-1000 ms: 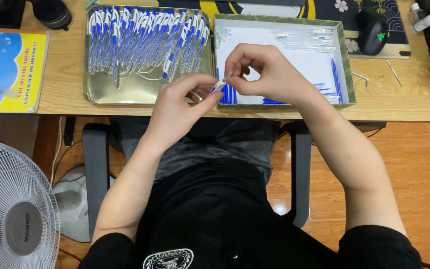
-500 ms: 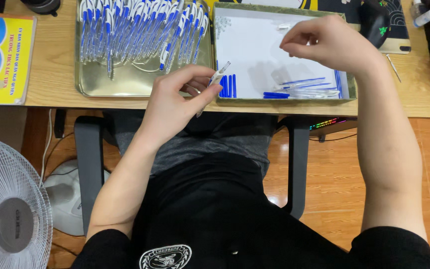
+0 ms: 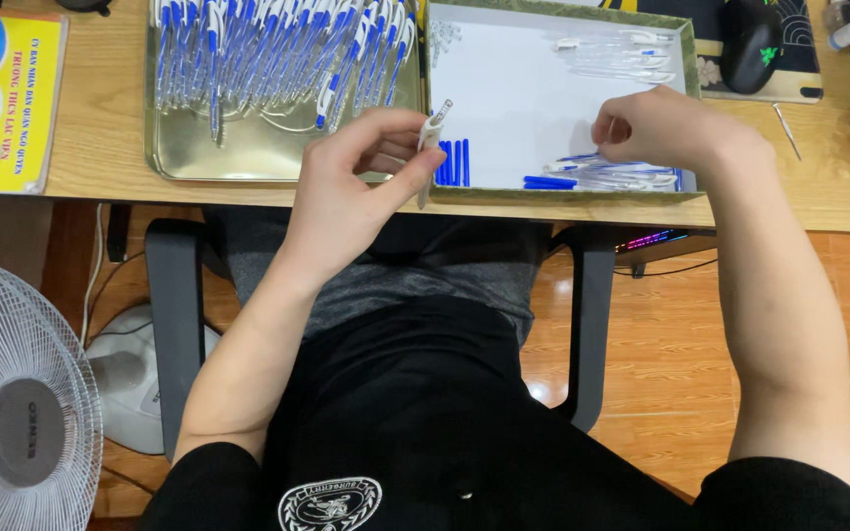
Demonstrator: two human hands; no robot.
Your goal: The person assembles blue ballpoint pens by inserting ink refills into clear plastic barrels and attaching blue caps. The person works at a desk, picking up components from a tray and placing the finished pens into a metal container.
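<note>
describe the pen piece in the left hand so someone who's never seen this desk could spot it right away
Start at the wooden desk and find the white-lined tray right of the metal tray of blue-and-white pens. At that tray's near left corner, the left hand pinches a clear pen barrel with a white clip. Unlike the other parts, it is lifted off the tray and upright, not lying flat.

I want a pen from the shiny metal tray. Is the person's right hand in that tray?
No, the right hand reaches into the white-lined green tray beside it.

shiny metal tray [image 3: 184,157]; matt wooden desk [image 3: 100,138]; glossy plastic pens [image 3: 277,49].
</note>
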